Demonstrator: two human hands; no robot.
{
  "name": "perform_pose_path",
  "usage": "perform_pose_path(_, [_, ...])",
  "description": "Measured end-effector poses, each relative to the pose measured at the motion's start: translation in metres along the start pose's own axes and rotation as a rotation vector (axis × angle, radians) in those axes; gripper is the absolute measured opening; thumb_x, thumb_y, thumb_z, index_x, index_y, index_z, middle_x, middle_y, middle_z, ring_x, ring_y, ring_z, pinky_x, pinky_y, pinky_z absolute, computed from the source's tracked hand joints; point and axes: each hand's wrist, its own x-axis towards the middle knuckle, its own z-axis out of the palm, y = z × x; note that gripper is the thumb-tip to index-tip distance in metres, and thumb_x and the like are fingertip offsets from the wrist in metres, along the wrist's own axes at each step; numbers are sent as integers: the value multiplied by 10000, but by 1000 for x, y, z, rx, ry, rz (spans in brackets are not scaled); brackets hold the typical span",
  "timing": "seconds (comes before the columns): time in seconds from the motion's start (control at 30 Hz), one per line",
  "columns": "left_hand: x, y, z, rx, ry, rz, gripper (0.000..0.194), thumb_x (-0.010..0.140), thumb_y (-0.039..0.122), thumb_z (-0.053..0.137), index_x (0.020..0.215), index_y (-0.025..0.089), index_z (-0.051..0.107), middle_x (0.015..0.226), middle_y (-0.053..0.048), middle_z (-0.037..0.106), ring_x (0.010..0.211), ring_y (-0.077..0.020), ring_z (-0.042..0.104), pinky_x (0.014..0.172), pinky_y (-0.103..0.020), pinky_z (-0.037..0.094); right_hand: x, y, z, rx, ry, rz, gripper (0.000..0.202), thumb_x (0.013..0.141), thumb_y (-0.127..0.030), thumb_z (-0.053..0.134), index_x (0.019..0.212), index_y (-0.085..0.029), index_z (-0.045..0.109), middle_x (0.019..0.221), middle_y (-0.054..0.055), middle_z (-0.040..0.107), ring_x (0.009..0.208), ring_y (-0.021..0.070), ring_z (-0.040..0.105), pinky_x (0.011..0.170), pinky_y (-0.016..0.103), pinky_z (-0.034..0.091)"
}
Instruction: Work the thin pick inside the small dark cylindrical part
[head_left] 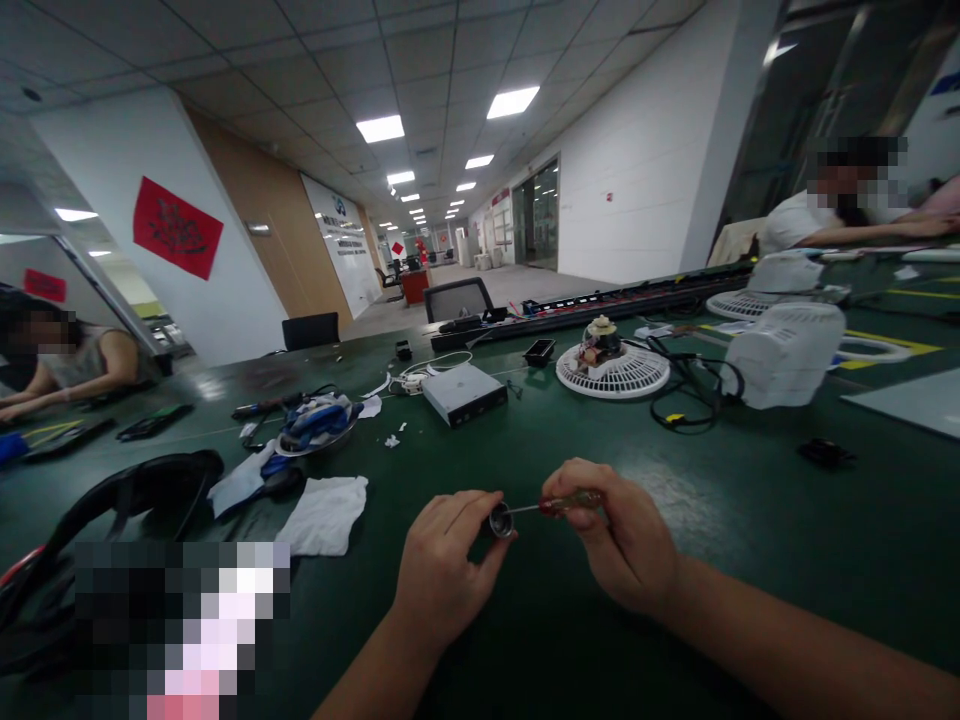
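Note:
Between the thumb and fingers of my left hand (448,565) is a small round metal cup-like part (501,520), its open side turned to the right. My right hand (621,535) grips a screwdriver (571,502) with a clear, red-tinted handle. The thin shaft points left and its tip reaches into the mouth of the round part; whether it touches the inside I cannot tell. Both hands are just above the green table (540,640).
Ahead lie a silver drive-like box (465,393), a white fan grille with a motor (611,370) and a white housing (786,355). To the left are a white cloth (324,515), a bowl with blue fabric (319,425) and black headphones (124,500). People sit at both sides.

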Motion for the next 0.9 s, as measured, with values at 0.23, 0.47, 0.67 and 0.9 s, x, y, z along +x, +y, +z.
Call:
perform_pose_path(0.23, [-1, -1, -1, 12, 24, -41, 324, 854, 160, 675, 1172, 187, 624, 1085, -85, 714, 961, -245, 672, 819, -420, 567, 0, 0, 0, -53, -3, 41, 132, 1014, -264, 394, 1021, -210, 514, 789, 17, 590, 658, 152, 573, 609, 280, 439])
perform_pose_path(0.47, [0, 1, -1, -11, 7, -32, 301, 856, 165, 672, 1153, 186, 628, 1068, -81, 715, 951, -239, 672, 817, -420, 568, -1, 0, 1, 49, -13, 7, 145, 1020, -295, 394, 1016, -218, 516, 775, 13, 587, 651, 155, 562, 616, 292, 447])
perform_pose_path(0.67, [1, 0, -2, -19, -1, -31, 303, 845, 155, 680, 1143, 186, 630, 1062, -77, 716, 963, -238, 675, 830, -425, 570, 0, 1, 0, -45, 49, 58, 151, 1025, -299, 400, 1005, -217, 526, 781, 10, 599, 660, 146, 578, 609, 278, 441])
perform_pose_path(0.9, [1, 2, -3, -21, 3, 2, 288, 856, 172, 663, 1143, 185, 635, 1048, -80, 724, 942, -230, 688, 813, -410, 586, -4, 0, 2, 54, 20, 27, 192, 1035, -345, 382, 1023, -216, 524, 780, 13, 607, 643, 148, 583, 604, 282, 460])
